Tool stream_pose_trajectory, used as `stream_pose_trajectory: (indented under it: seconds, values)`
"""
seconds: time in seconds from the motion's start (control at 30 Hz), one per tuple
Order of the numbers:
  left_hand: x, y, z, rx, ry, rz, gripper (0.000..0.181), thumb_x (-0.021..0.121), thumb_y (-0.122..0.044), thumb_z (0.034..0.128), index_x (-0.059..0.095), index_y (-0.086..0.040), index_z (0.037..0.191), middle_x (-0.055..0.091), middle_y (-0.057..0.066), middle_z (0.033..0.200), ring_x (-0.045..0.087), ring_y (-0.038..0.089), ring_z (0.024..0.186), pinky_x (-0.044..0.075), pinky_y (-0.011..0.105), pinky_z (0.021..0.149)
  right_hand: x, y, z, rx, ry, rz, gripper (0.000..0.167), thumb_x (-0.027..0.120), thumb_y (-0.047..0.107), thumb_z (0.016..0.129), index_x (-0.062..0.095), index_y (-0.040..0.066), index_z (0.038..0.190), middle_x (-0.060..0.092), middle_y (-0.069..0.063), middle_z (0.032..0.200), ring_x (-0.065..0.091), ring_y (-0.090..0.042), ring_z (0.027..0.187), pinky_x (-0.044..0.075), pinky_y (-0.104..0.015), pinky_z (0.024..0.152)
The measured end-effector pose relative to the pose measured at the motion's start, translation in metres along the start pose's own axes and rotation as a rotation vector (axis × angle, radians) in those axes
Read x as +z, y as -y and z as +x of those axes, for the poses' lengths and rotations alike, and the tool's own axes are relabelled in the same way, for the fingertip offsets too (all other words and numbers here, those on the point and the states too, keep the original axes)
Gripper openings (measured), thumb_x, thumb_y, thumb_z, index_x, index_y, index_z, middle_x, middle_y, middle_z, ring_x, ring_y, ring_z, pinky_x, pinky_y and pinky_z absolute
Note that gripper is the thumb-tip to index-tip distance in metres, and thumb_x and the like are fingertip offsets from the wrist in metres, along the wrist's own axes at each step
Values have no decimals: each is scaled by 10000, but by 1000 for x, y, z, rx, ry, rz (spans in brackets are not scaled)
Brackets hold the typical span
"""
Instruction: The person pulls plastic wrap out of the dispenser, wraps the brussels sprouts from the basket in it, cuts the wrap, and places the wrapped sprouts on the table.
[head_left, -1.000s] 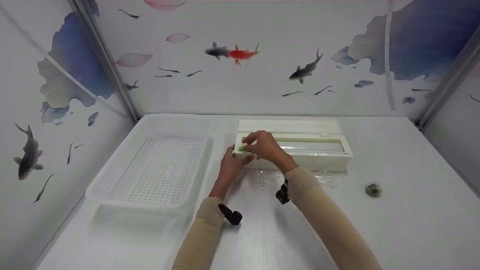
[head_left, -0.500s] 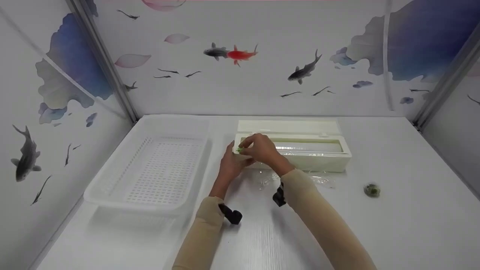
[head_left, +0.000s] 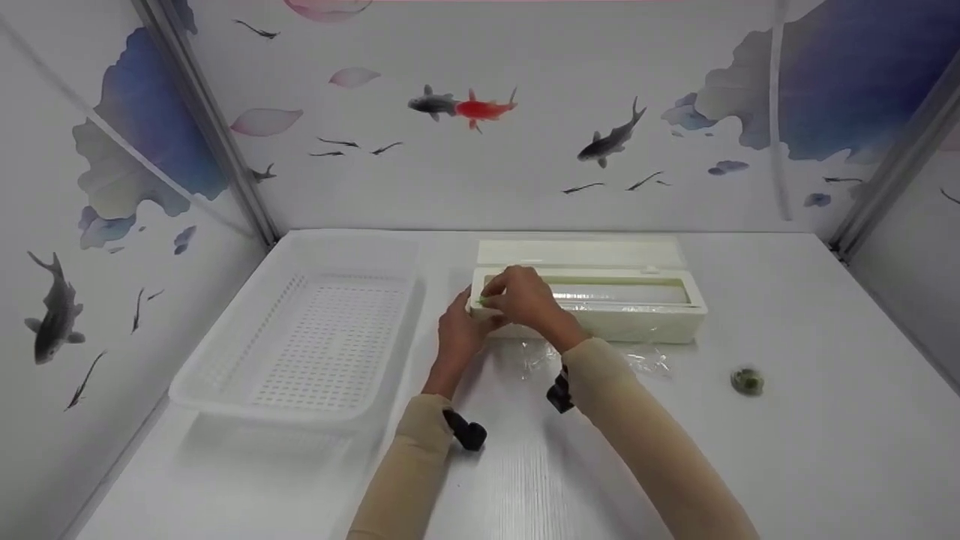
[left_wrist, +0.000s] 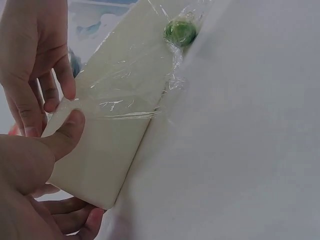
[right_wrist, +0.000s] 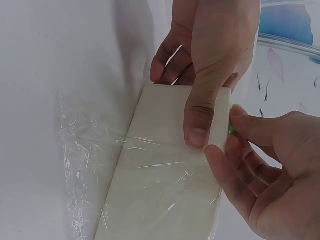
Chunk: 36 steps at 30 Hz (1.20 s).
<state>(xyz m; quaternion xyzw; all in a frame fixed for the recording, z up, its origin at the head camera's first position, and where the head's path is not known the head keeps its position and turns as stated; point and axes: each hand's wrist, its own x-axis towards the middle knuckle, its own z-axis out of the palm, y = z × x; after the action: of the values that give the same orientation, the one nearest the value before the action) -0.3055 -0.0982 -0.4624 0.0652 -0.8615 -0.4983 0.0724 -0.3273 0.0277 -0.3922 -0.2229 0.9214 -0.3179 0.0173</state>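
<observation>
A cream cling film dispenser [head_left: 622, 326] lies on the table with its lid [head_left: 577, 251] tipped open at the back and a film roll [head_left: 622, 292] inside. My left hand [head_left: 459, 334] grips its left end, thumb on the front face and fingers round the end, as the right wrist view shows. At the top left corner, my right hand [head_left: 529, 296] pinches a small green slider [right_wrist: 233, 129], mostly hidden by the fingers. Clear film [right_wrist: 82, 175] hangs down the front face and spreads crumpled on the table.
A white perforated plastic basket [head_left: 270, 409] stands on the left. To the right lies a small round green thing [head_left: 748, 381], its kind unclear. Printed panels [head_left: 525, 180] wall in the back and sides of the table.
My right hand has shifted slightly down and left at the dispenser's corner, and its fingers now cover more of the green slider. The left hand keeps its grip on the end.
</observation>
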Motion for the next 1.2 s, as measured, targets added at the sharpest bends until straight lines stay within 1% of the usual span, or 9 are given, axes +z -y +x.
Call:
stream_pose_trajectory:
  seconds: [0.13, 0.2, 0.3, 0.43, 0.53, 0.67, 0.77, 0.93, 1.2]
  values:
    - [-3, -2, -1, -1, 29, 16, 928, 801, -283, 865, 248, -145, 1597, 401, 99, 1599, 402, 278, 1468, 368, 446, 1206, 0, -2, 0, -31, -2, -12, 166, 706, 154, 940, 790, 55, 1043, 764, -111, 1061, 668, -260, 1040, 577, -388, 864]
    - [-4, -2, -2, -3, 40, 19, 958, 800, -291, 865, 210, -157, 1608, 386, 107, 1606, 395, 289, 1470, 367, 458, 1203, 0, -3, -1, -40, 0, 2, 163, 708, 147, 938, 790, 51, 1041, 755, -124, 1052, 661, -261, 1015, 598, -348, 787]
    - [-7, -3, -3, 30, 63, 41, 958, 790, -329, 871, 201, -173, 1609, 431, 133, 1575, 425, 318, 1445, 375, 486, 1192, -1, -6, -2, -37, 8, 47, 161, 713, 134, 934, 788, 50, 1049, 734, -144, 1044, 675, -247, 912, 606, -287, 618]
    - [-10, -2, -2, 99, 84, 78, 861, 777, -368, 876, 287, -206, 1565, 533, 182, 1466, 511, 364, 1347, 432, 536, 1115, -1, -9, -1, -28, 13, 112, 186, 720, 128, 928, 778, 58, 1091, 716, -153, 1034, 650, -191, 736, 579, -255, 516]
    - [-12, 0, -1, 114, 97, 47, 761, 784, -350, 871, 375, -242, 1503, 549, 164, 1450, 525, 359, 1332, 477, 529, 1061, 0, -11, 0, -28, 20, 131, 204, 722, 127, 927, 770, 62, 1114, 712, -153, 1042, 633, -165, 713, 583, -257, 518]
    - [-13, 1, -2, 104, 96, -2, 729, 801, -339, 854, 419, -274, 1471, 556, 116, 1468, 537, 326, 1343, 514, 488, 1032, -1, -12, 0, -23, 31, 127, 193, 717, 114, 927, 774, 61, 1103, 701, -157, 1055, 660, -205, 784, 599, -272, 533]
    - [-12, 0, -2, 118, 79, 22, 713, 802, -348, 849, 439, -278, 1459, 588, 116, 1436, 576, 314, 1297, 518, 486, 1018, -4, -12, 0, -32, 40, 110, 183, 708, 93, 929, 776, 54, 1094, 687, -164, 1044, 667, -235, 811, 600, -272, 528]
    - [-11, -2, -3, 150, 49, 83, 680, 797, -367, 852, 464, -277, 1438, 636, 131, 1370, 626, 302, 1203, 529, 488, 972, -9, -11, -2, -43, 71, 106, 178, 693, 71, 935, 769, 29, 1091, 652, -181, 1041, 655, -224, 769, 608, -278, 536]
    - [-10, -3, -4, 112, 41, 97, 696, 807, -359, 845, 462, -272, 1444, 630, 118, 1382, 629, 266, 1180, 528, 457, 972, -22, -17, -6, -23, 143, 100, 183, 644, 68, 967, 753, 16, 1105, 655, -180, 1075, 684, -270, 798, 614, -273, 556]
